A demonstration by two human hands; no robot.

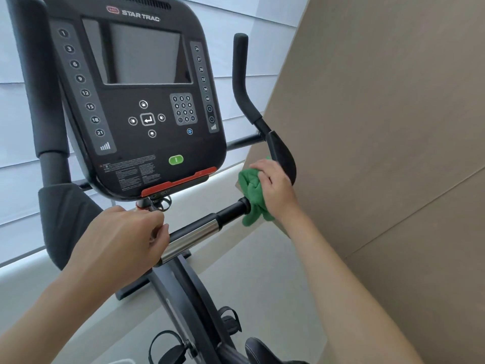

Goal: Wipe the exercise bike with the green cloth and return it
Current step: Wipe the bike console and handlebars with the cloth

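A black exercise bike fills the view, its console straight ahead with a dark screen and keypad. A handlebar with a silver grip band runs from the centre to the right. My right hand holds the bunched green cloth against the black outer end of that bar, just below the right elbow pad. My left hand grips the inner end of the same bar, fingers curled round it under the console.
A tan wall panel stands close on the right, right behind my right hand. The upright right handle rises above the cloth. Left pad, pedals and seat tip lie below. White blinds are behind.
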